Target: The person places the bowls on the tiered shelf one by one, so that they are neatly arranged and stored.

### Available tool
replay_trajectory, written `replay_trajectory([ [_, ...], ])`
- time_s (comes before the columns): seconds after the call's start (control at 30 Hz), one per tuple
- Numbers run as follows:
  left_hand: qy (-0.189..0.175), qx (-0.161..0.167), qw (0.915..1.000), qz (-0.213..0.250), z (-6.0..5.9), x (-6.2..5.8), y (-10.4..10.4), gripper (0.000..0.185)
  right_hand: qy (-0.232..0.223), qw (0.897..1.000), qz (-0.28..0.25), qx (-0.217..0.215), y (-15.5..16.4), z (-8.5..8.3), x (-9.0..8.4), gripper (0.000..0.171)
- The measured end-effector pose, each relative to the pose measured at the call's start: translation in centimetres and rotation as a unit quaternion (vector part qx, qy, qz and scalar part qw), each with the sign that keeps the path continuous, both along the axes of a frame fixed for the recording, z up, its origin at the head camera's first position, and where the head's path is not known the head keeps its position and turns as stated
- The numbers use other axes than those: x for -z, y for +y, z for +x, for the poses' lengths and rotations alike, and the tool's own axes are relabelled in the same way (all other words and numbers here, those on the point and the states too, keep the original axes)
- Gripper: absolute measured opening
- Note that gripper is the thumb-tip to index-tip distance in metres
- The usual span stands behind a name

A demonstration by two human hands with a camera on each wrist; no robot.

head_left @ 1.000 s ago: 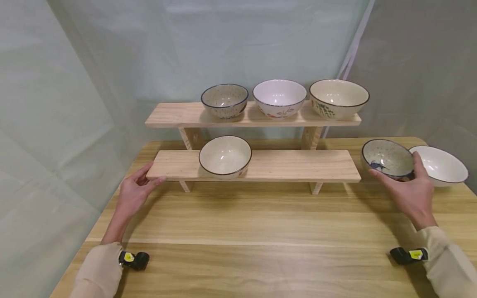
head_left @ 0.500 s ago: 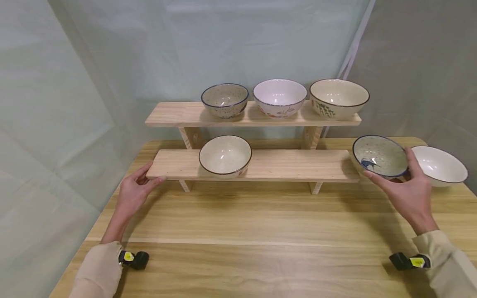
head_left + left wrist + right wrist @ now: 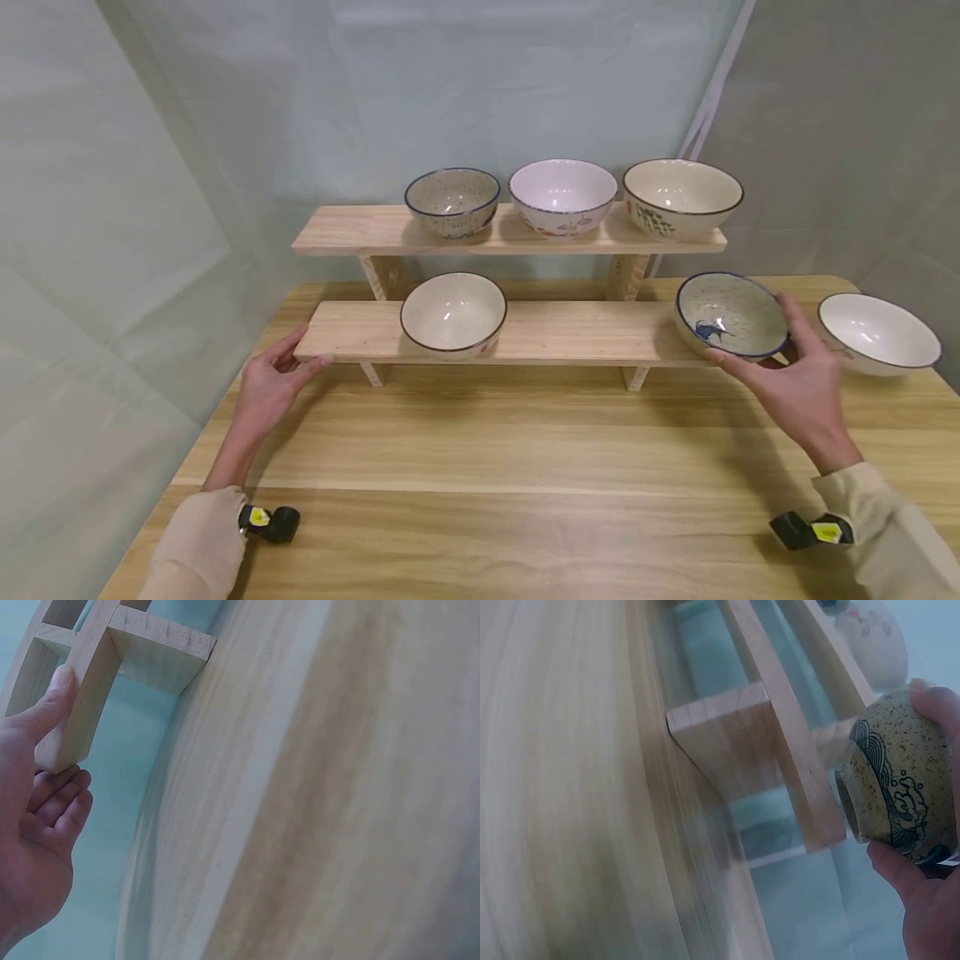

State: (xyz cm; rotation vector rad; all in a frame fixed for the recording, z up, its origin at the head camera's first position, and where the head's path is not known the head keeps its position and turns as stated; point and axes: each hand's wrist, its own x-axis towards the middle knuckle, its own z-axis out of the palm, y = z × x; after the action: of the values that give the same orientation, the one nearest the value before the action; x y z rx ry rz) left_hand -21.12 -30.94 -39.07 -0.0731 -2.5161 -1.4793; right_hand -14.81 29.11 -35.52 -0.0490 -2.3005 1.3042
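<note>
My right hand point(image 3: 798, 387) holds a speckled grey bowl point(image 3: 731, 317) with a blue rim and a blue pattern inside. The bowl is slightly tilted over the right end of the lower shelf board; in the right wrist view its foot is close to the board, and I cannot tell if they touch. Blue wave drawings cover the outside of the bowl point(image 3: 900, 780). At the other end, my left hand point(image 3: 272, 392) grips the corner of the two-tier wooden shelf point(image 3: 352, 332), its thumb point(image 3: 56, 701) on the board's front edge. A cream bowl point(image 3: 453, 315) sits on that lower board.
On the upper board stand a grey speckled bowl point(image 3: 452, 204), a white floral bowl point(image 3: 562, 200) and a cream bowl with a green plant pattern point(image 3: 682, 200). Another white bowl point(image 3: 879, 335) rests on the wooden table point(image 3: 525, 483) to the right. A pale cloth point(image 3: 525, 83) hangs behind.
My right hand has lifted the speckled bowl from beside the white bowl and carried it left, over the lower board's right end. My left hand has stayed in place.
</note>
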Motion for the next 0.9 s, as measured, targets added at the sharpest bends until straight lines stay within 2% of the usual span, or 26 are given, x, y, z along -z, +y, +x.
replay_trajectory([
  [0.23, -0.005, 0.000, 1.0000, -0.005, 0.1, 0.0, 0.0, 0.075, -0.008, 1.000, -0.006, -0.023, -1.4, -0.2, -0.2, 0.099],
  [0.9, -0.007, 0.000, 1.0000, 0.000, 0.0, -0.2, 0.0, 0.075, 0.037, 0.993, -0.018, -0.112, -6.2, -1.5, -0.4, 0.104],
])
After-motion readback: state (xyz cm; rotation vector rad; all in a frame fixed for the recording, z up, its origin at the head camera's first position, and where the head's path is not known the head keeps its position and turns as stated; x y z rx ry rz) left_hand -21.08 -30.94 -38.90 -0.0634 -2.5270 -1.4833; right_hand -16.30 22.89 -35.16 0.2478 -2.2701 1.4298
